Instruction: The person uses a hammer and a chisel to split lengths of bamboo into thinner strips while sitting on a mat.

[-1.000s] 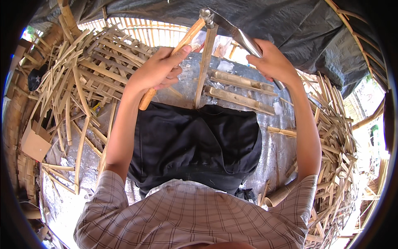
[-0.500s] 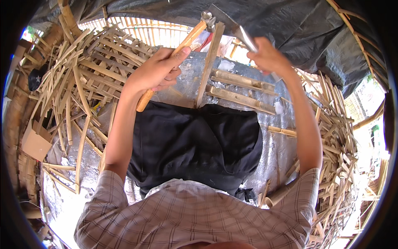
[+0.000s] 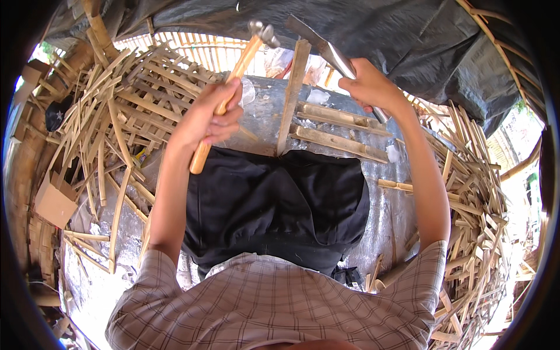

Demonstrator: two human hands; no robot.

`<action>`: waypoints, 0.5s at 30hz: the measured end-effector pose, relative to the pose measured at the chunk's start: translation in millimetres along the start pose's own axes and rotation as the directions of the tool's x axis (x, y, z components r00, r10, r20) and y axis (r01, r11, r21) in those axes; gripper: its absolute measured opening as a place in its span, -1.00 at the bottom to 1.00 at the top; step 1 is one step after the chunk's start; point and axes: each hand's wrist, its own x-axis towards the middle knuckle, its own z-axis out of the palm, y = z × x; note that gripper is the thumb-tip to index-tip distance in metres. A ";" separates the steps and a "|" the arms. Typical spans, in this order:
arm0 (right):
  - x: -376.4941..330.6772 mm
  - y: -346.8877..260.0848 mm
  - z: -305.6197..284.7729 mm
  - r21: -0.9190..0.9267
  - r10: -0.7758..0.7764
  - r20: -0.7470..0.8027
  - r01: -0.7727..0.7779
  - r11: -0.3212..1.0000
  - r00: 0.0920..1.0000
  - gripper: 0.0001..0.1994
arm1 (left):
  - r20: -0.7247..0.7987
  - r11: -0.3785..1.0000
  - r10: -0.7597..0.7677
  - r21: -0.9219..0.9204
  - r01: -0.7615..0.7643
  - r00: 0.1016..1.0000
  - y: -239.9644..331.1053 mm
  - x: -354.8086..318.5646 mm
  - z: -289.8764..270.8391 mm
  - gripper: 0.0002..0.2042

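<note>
My left hand (image 3: 213, 116) is closed around the wooden handle of a ball-peen hammer (image 3: 239, 67), its metal head raised at the top. In my right hand (image 3: 373, 87) is a knife with a broad dark blade (image 3: 307, 32) and a shiny metal handle. The blade slants up and left, close to the upper end of a bamboo strip (image 3: 293, 87); whether they touch I cannot tell. That strip stands upright, its lower end at the black cloth (image 3: 274, 198) over my lap. The hammer head is apart from the blade.
Two split bamboo pieces (image 3: 341, 143) lie on the silvery ground sheet ahead. Heaps of bamboo strips (image 3: 475, 233) rise on the right and beside a woven bamboo lattice (image 3: 149, 87) on the left. A cardboard box (image 3: 55, 201) sits far left. Dark plastic sheeting (image 3: 408, 35) hangs behind.
The hammer has moved left, away from the blade and the bamboo strip's top. The knife and my right hand have shifted slightly left, and the strip's top leans a little left too.
</note>
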 end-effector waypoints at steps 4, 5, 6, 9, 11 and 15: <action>-0.6 -6.6 8.6 -0.023 -0.016 -0.005 0.016 1.000 1.000 -0.79 | -0.025 0.987 0.086 0.141 -0.081 0.996 46.4 11.9 11.6 -0.50; -1.0 -8.6 9.5 -0.046 -0.012 -0.021 0.011 0.999 1.000 -0.78 | -0.046 0.968 0.165 0.200 -0.153 0.985 62.1 14.2 20.3 -0.50; -1.7 -10.7 9.8 -0.070 -0.007 -0.038 0.004 0.998 0.999 -0.77 | -0.060 0.940 0.244 0.259 -0.221 0.968 77.6 15.6 28.5 -0.50; -5.4 -18.9 13.0 -0.068 -0.006 -0.041 0.003 0.998 0.999 -0.74 | 0.099 0.911 0.405 0.041 -0.410 0.909 113.3 19.2 41.0 -0.51; -3.3 -19.6 13.5 -0.073 -0.014 -0.027 0.012 0.997 1.000 -0.71 | 0.193 0.854 0.517 -0.053 -0.517 0.834 111.4 28.2 44.5 -0.55; -1.9 -12.4 10.1 -0.083 -0.008 -0.073 0.002 0.997 0.997 -0.73 | -0.105 0.971 0.093 0.231 -0.067 0.990 39.6 55.3 15.1 -0.51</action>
